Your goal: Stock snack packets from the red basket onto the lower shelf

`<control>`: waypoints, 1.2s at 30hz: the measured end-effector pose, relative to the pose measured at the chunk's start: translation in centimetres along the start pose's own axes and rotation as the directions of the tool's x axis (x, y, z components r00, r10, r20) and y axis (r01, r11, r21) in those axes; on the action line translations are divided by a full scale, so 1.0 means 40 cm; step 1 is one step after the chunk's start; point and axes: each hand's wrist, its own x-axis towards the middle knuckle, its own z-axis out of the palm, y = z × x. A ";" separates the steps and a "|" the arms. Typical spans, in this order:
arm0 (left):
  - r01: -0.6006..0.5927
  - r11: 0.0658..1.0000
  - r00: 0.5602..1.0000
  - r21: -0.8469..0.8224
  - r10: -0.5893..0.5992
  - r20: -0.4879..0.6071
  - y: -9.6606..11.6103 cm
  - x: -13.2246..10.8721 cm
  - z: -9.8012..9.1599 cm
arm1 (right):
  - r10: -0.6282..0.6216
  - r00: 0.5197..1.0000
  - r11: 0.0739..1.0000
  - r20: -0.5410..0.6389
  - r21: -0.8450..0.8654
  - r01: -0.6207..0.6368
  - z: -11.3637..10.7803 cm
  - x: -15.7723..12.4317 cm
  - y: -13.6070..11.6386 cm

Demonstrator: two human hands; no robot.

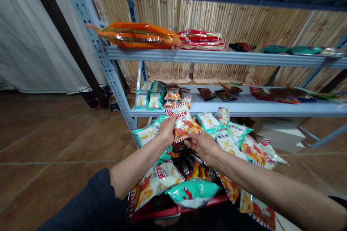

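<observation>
Between my two hands is a white and orange snack bag (182,122) with red lettering and a striped edge. My left hand (166,130) grips its left side, thumb on the front. At its lower right corner, the fingers of my right hand (202,146) pinch the edge. Below lies a red-rimmed basket (200,200) heaped with snack bags. Among these are a teal bag (193,192), a white and orange bag (154,180), and a teal and white bag (227,142) beside my right forearm. Dark packets (189,164) show in the middle of the heap.
Ahead stands a blue-grey metal rack. Its lower shelf (244,107) holds small teal and white bags (155,99), orange-white bags (172,93) and dark packets (206,94). Large orange bags (141,35) lie on the shelf above. A rack post (108,65) rises at left; white boxes (280,133) sit underneath.
</observation>
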 end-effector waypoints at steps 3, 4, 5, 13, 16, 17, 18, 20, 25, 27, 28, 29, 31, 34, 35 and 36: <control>-0.005 1.000 1.000 -0.005 0.005 0.003 -0.002 0.002 0.000 | 0.001 1.000 1.000 -0.009 -0.009 -0.002 -0.002 0.002 0.000; -0.004 1.000 1.000 -0.004 0.004 0.007 -0.003 0.003 0.001 | 0.002 1.000 1.000 -0.008 -0.015 -0.002 -0.003 0.003 0.000; 0.001 1.000 1.000 -0.002 -0.001 0.011 -0.003 0.004 0.001 | 0.003 1.000 1.000 -0.007 -0.022 -0.004 -0.004 0.004 -0.001; 0.004 1.000 1.000 -0.021 -0.004 0.006 -0.007 0.016 0.028 | 0.004 0.999 1.000 -0.041 -0.020 -0.005 -0.009 0.013 -0.023; -0.039 0.999 0.999 -0.015 0.039 -0.010 -0.012 0.017 0.040 | -0.006 0.999 1.000 -0.053 -0.024 0.004 -0.015 0.016 -0.031; -0.055 0.998 0.998 -0.009 0.055 -0.016 -0.014 0.017 0.043 | -0.009 0.999 1.000 -0.047 -0.030 0.008 -0.017 0.016 -0.033; -0.072 0.997 0.997 -0.002 0.072 -0.020 -0.015 0.016 0.044 | -0.012 0.999 0.999 -0.038 -0.037 0.010 -0.020 0.017 -0.035; -0.109 0.994 0.994 0.009 0.109 -0.027 -0.017 0.012 0.046 | -0.018 1.000 0.998 -0.022 -0.055 0.017 -0.023 0.017 -0.040; -0.145 0.983 0.987 0.109 0.151 -0.047 -0.013 -0.009 0.052 | -0.034 0.999 0.992 -0.018 -0.121 0.032 -0.029 0.023 -0.052; -0.148 0.975 0.986 0.164 0.158 -0.049 -0.010 -0.018 0.056 | -0.036 0.999 0.990 -0.021 -0.136 0.033 -0.032 0.026 -0.058; -0.156 0.970 0.985 0.185 0.168 -0.049 -0.008 -0.021 0.059 | -0.037 0.999 0.989 -0.021 -0.146 0.034 -0.033 0.027 -0.061; -0.164 0.965 0.983 0.205 0.178 -0.053 -0.007 -0.024 0.061 | -0.038 0.999 0.987 -0.021 -0.158 0.034 -0.035 0.029 -0.063; -0.167 0.956 0.980 0.240 0.189 -0.069 -0.005 -0.028 0.065 | -0.043 0.999 0.981 -0.019 -0.191 0.039 -0.038 0.031 -0.068; -0.142 0.951 0.984 0.273 0.165 -0.062 -0.001 -0.033 0.069 | -0.068 0.998 0.969 -0.016 -0.238 0.062 -0.040 0.038 -0.068; -0.130 0.952 0.988 0.278 0.148 -0.045 0.001 -0.035 0.069 | -0.077 0.997 0.966 -0.014 -0.249 0.071 -0.040 0.042 -0.065; -0.119 0.952 0.991 0.282 0.132 -0.029 0.004 -0.037 0.068 | -0.086 0.996 0.962 -0.014 -0.262 0.079 -0.041 0.048 -0.062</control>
